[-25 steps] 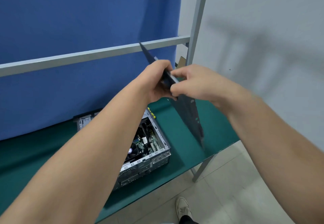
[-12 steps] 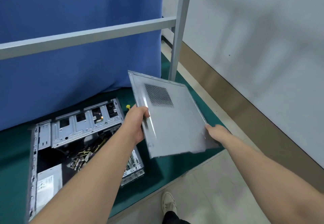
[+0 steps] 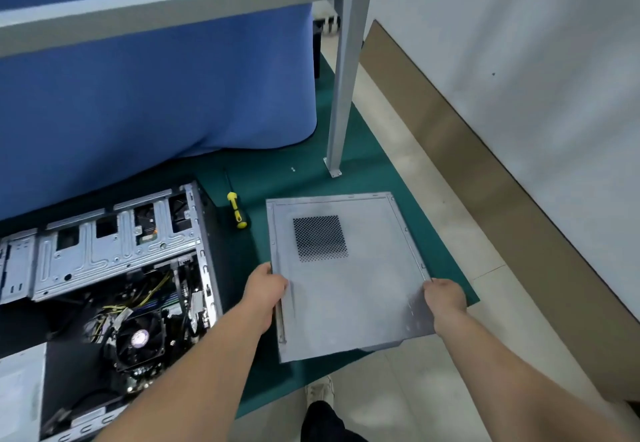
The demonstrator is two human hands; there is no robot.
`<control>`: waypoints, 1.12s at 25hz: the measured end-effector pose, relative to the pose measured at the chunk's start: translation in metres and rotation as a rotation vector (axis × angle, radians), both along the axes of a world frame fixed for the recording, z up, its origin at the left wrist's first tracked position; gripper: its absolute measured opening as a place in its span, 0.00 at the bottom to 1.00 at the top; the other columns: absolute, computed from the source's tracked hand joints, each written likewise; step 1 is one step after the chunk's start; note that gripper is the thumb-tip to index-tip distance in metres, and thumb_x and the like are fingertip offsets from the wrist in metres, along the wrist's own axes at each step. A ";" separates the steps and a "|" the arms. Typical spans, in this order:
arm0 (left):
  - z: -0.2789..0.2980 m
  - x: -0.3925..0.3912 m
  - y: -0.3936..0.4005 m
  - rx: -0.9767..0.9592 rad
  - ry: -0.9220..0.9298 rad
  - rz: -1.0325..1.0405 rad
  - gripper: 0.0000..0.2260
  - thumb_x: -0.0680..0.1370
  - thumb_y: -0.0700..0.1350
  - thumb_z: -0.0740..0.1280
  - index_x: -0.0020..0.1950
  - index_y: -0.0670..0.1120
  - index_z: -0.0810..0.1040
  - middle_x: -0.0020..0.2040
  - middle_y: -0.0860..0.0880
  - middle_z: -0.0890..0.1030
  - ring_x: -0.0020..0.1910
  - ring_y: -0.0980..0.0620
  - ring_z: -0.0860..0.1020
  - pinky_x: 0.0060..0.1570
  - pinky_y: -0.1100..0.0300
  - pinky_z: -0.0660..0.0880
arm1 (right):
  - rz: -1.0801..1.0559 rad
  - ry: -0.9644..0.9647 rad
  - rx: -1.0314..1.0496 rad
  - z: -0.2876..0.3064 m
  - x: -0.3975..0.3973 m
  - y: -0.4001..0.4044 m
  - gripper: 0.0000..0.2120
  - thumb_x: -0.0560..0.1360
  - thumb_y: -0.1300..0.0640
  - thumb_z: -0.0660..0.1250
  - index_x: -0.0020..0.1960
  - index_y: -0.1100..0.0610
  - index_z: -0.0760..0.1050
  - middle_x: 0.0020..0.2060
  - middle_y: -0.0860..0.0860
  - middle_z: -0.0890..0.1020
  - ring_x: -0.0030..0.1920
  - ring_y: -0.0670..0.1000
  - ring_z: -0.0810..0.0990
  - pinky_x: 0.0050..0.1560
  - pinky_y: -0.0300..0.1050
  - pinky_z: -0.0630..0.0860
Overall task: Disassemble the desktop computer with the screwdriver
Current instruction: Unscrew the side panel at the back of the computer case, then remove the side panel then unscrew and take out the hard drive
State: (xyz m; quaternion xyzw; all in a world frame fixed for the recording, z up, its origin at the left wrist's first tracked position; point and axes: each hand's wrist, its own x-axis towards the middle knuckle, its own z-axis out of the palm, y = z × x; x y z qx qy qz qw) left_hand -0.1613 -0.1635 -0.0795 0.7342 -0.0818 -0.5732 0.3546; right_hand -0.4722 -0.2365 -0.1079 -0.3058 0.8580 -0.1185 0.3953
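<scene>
A green-topped workbench (image 3: 301, 178) fills the lower half of the scene, backed by a blue cloth screen (image 3: 156, 95) and a grey metal frame (image 3: 346, 71) whose upright post stands bolted to the mat near the far right corner. To the right run a pale tiled floor (image 3: 433, 389) and a white wall (image 3: 519, 43) with a brown skirting strip.

On the left of the bench lies the desktop computer (image 3: 114, 285), on its side and open at the top, its metal drive bays, bundled yellow and black cables and a black cooling fan (image 3: 139, 339) exposed.

To its right, a person holds the detached grey side panel (image 3: 349, 289) flat, low over the bench's right end, with the near edge jutting past the table's front; whether the panel touches the mat cannot be told. A square patch of perforated vent holes sits in the panel's far half. The left hand (image 3: 266, 291) grips the panel's left edge, fingers curled around it, while the right hand (image 3: 445, 298) clasps the right edge near the front corner.

The screwdriver (image 3: 235, 211), yellow and black in the handle, lies on the mat between the computer and the panel, apart from both, its shaft pointing toward the blue screen. A small screw (image 3: 293, 169) lies on the mat near the post's foot. A light-coloured shoe (image 3: 320, 391) shows on the floor below the bench edge.
</scene>
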 end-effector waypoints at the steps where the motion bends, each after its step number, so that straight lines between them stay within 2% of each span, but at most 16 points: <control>1: -0.008 -0.004 -0.003 0.021 -0.002 0.006 0.19 0.79 0.31 0.60 0.67 0.44 0.78 0.53 0.44 0.84 0.51 0.43 0.83 0.47 0.51 0.81 | -0.022 -0.016 -0.026 -0.005 0.001 0.000 0.13 0.82 0.60 0.62 0.64 0.63 0.78 0.61 0.60 0.80 0.52 0.59 0.75 0.53 0.46 0.69; 3: -0.015 -0.009 -0.010 0.064 -0.029 0.001 0.22 0.80 0.33 0.60 0.74 0.44 0.73 0.55 0.46 0.82 0.52 0.45 0.81 0.50 0.52 0.80 | -0.046 -0.039 -0.070 -0.011 0.005 -0.001 0.14 0.82 0.60 0.62 0.65 0.62 0.77 0.60 0.59 0.81 0.51 0.58 0.74 0.54 0.47 0.71; 4: -0.018 -0.011 -0.014 0.087 -0.051 -0.007 0.26 0.80 0.35 0.61 0.79 0.45 0.67 0.60 0.47 0.80 0.56 0.46 0.79 0.53 0.51 0.78 | -0.047 -0.040 -0.088 -0.013 0.007 -0.004 0.14 0.82 0.60 0.62 0.65 0.62 0.77 0.58 0.58 0.81 0.50 0.57 0.74 0.53 0.47 0.72; 6: -0.021 -0.015 -0.022 0.148 -0.108 -0.064 0.33 0.80 0.38 0.61 0.84 0.50 0.55 0.76 0.46 0.68 0.68 0.41 0.72 0.67 0.45 0.73 | -0.026 -0.034 -0.119 -0.012 0.011 -0.011 0.12 0.81 0.62 0.61 0.62 0.60 0.78 0.54 0.57 0.81 0.48 0.56 0.74 0.50 0.47 0.71; 8: -0.022 -0.018 -0.027 0.177 -0.174 -0.154 0.36 0.81 0.41 0.62 0.85 0.53 0.50 0.82 0.47 0.56 0.76 0.39 0.63 0.73 0.41 0.65 | 0.043 -0.013 -0.147 -0.014 0.015 -0.016 0.11 0.80 0.66 0.60 0.56 0.58 0.78 0.53 0.57 0.82 0.47 0.57 0.77 0.50 0.46 0.73; 9: -0.023 -0.020 -0.029 0.164 -0.205 -0.195 0.36 0.81 0.42 0.63 0.85 0.55 0.49 0.83 0.48 0.52 0.78 0.40 0.59 0.75 0.41 0.62 | 0.082 -0.004 -0.155 -0.014 0.018 -0.018 0.11 0.79 0.67 0.60 0.55 0.59 0.79 0.55 0.58 0.82 0.48 0.58 0.78 0.52 0.47 0.76; 12: -0.029 -0.021 -0.027 0.104 -0.242 -0.294 0.37 0.81 0.44 0.66 0.85 0.56 0.49 0.84 0.52 0.48 0.82 0.43 0.52 0.78 0.42 0.56 | 0.203 0.015 -0.149 -0.018 0.023 -0.022 0.17 0.78 0.67 0.61 0.64 0.62 0.78 0.60 0.61 0.79 0.55 0.62 0.79 0.62 0.56 0.78; 15: -0.040 -0.017 -0.014 0.043 -0.245 -0.418 0.36 0.81 0.43 0.66 0.84 0.56 0.52 0.84 0.55 0.44 0.83 0.46 0.49 0.80 0.44 0.53 | 0.373 0.157 -0.070 -0.019 0.022 -0.023 0.23 0.78 0.60 0.64 0.73 0.59 0.71 0.66 0.60 0.74 0.65 0.63 0.72 0.65 0.57 0.74; 17: -0.046 -0.017 -0.001 0.009 -0.292 -0.558 0.33 0.82 0.42 0.64 0.84 0.56 0.55 0.84 0.57 0.39 0.83 0.48 0.45 0.80 0.49 0.51 | 0.482 0.214 -0.054 -0.017 0.023 -0.017 0.27 0.79 0.57 0.66 0.77 0.57 0.67 0.73 0.60 0.67 0.70 0.63 0.66 0.67 0.57 0.70; 19: -0.049 -0.023 0.009 0.009 -0.418 -0.758 0.32 0.81 0.39 0.60 0.83 0.60 0.58 0.82 0.61 0.34 0.83 0.50 0.39 0.77 0.56 0.57 | 0.658 0.294 -0.105 -0.017 0.027 -0.008 0.30 0.79 0.54 0.66 0.79 0.53 0.63 0.80 0.58 0.55 0.76 0.63 0.59 0.72 0.57 0.66; 21: -0.049 -0.030 0.013 0.057 -0.526 -0.960 0.38 0.79 0.35 0.57 0.82 0.65 0.52 0.80 0.63 0.30 0.82 0.50 0.34 0.64 0.63 0.68 | 0.932 0.323 -0.091 -0.020 0.034 -0.001 0.34 0.80 0.49 0.66 0.82 0.44 0.55 0.83 0.52 0.43 0.81 0.60 0.47 0.78 0.56 0.59; 22: -0.048 -0.032 0.012 0.101 -0.553 -1.033 0.41 0.78 0.33 0.56 0.82 0.65 0.48 0.79 0.63 0.28 0.81 0.48 0.33 0.61 0.62 0.71 | 1.046 0.312 -0.036 -0.022 0.038 0.000 0.36 0.80 0.45 0.65 0.82 0.41 0.50 0.83 0.50 0.38 0.82 0.59 0.42 0.80 0.56 0.54; 24: -0.046 -0.036 0.008 0.192 -0.595 -1.143 0.47 0.75 0.30 0.57 0.82 0.65 0.40 0.79 0.60 0.26 0.81 0.46 0.31 0.65 0.55 0.74 | 1.180 0.340 0.092 -0.026 0.046 -0.001 0.41 0.80 0.40 0.65 0.83 0.39 0.43 0.82 0.51 0.34 0.82 0.60 0.38 0.81 0.57 0.47; 26: -0.045 -0.038 0.006 0.250 -0.635 -1.229 0.48 0.75 0.30 0.58 0.81 0.65 0.36 0.78 0.58 0.25 0.81 0.44 0.31 0.66 0.51 0.75 | 1.225 0.397 0.162 -0.029 0.050 -0.006 0.43 0.79 0.39 0.65 0.83 0.41 0.40 0.81 0.54 0.34 0.82 0.62 0.38 0.81 0.59 0.48; 28: -0.042 -0.039 0.003 0.281 -0.633 -1.291 0.47 0.75 0.32 0.58 0.82 0.64 0.36 0.79 0.57 0.25 0.81 0.42 0.32 0.68 0.48 0.74 | 1.243 0.432 0.206 -0.028 0.056 -0.009 0.44 0.79 0.40 0.66 0.83 0.43 0.41 0.82 0.57 0.35 0.82 0.64 0.40 0.79 0.61 0.52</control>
